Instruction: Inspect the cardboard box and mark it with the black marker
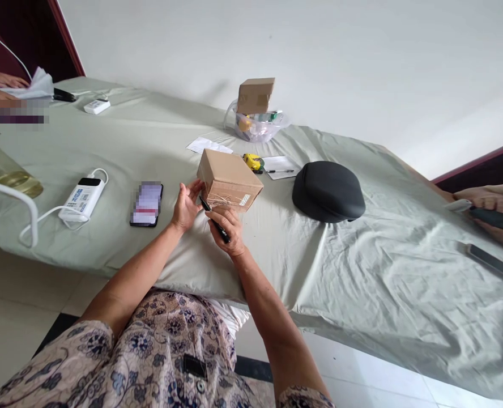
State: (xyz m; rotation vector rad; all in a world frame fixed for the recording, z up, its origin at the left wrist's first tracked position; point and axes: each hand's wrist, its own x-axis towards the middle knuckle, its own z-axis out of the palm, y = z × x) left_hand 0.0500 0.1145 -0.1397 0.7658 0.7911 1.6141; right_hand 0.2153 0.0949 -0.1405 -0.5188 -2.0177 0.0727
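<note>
Gripping a black pen [223,233] between thumb and fingers, the right hand [228,225] holds its tip towards the near face of a brown box [230,164]. The left hand [185,207] is spread loosely at the box's left near corner, palm turned inward; the two hands are close together but apart. The box is plain, square-edged cardboard, sitting on the table in front of the person. Thin dark handwritten-looking strokes mark its near face, and a short row of pale print by the right edge is too small to read.

Just behind the box lie a white sheet of paper [209,145], a rounded yellow-and-black tape measure [252,162] and a white pad [276,161] with a thin pen [282,171] on it. To the right is a smooth, domed black case [328,192]. To the left lie a glossy phone [146,205], its screen blurred, and a white block [80,199] with blue lettering I cannot read. Farther back, a clear plastic basket [262,132] bears a smaller cardboard carton [255,97]. Under everything spreads a wrinkled, grey-green cloth [404,249]. Other people's hands show at both edges.
</note>
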